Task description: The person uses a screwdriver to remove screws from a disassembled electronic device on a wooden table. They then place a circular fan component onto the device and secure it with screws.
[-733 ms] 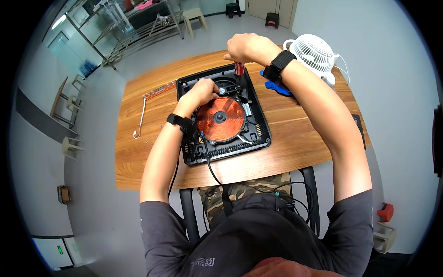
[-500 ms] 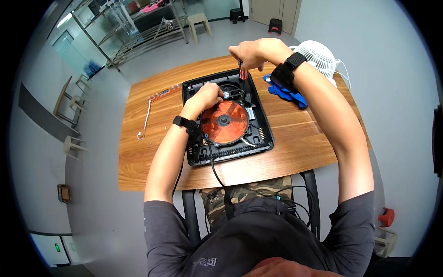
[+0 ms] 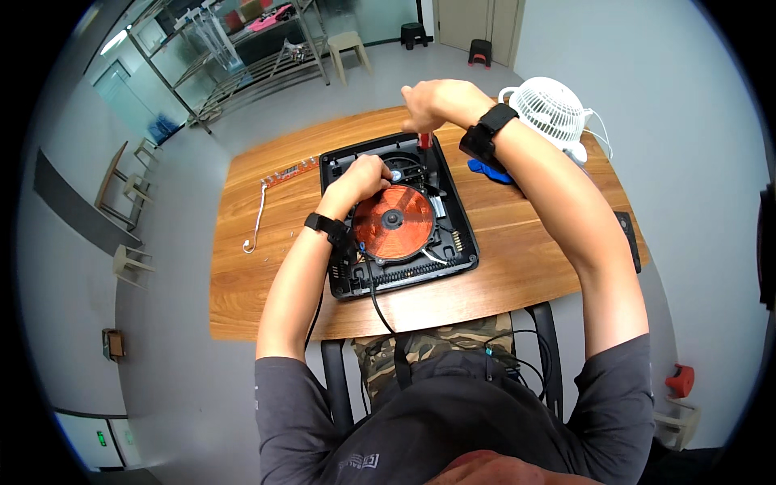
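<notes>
An opened induction cooker with a black housing (image 3: 462, 234) lies on the wooden table in front of me. Its round copper coil (image 3: 394, 234) is exposed, and a small fan (image 3: 396, 158) sits beyond it. My right hand (image 3: 434, 105) is closed round a screwdriver (image 3: 425, 141) held upright over the far right part of the housing. Only a little of its red handle shows under the hand; the tip is hard to make out. My left hand (image 3: 364, 176) reaches in at the coil's far left edge with fingers curled together. Whatever is under those fingertips is hidden.
A red circuit strip (image 3: 291, 173) with a white cable (image 3: 259, 217) lies left of the cooker. To the right are a blue cloth (image 3: 487, 171), a white fan (image 3: 550, 109) and a dark flat object (image 3: 627, 241) at the table edge. A black cord (image 3: 378, 303) hangs over the near edge.
My right hand has turned and come down over the screwdriver, covering more of its handle. My left hand stays by the coil. The dark object at the right edge has come into sight.
</notes>
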{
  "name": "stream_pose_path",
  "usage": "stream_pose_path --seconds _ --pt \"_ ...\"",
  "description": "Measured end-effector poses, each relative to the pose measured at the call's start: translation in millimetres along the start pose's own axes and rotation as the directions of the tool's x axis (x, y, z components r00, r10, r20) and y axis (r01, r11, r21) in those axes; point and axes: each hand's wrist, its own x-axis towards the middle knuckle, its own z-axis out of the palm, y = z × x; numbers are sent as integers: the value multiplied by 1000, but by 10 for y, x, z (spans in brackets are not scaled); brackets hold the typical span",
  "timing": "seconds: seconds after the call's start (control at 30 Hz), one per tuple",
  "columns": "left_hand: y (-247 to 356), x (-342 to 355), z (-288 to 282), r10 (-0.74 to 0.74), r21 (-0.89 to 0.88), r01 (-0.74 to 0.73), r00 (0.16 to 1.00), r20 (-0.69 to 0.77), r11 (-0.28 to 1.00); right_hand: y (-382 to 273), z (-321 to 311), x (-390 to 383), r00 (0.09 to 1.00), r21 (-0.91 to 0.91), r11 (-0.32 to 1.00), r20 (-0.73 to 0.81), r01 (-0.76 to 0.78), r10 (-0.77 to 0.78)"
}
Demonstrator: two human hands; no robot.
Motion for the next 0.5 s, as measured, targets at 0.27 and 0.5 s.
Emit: stream_pose_path --seconds 0.27,0.5 --pt "-27 29 16 35 -6 -35 999 -11 999 223 64 79 996 187 982 82 26 -42" --pt "48 -9 -20 32 5 -32 999 12 999 73 182 92 994 110 994 -110 -6 18"
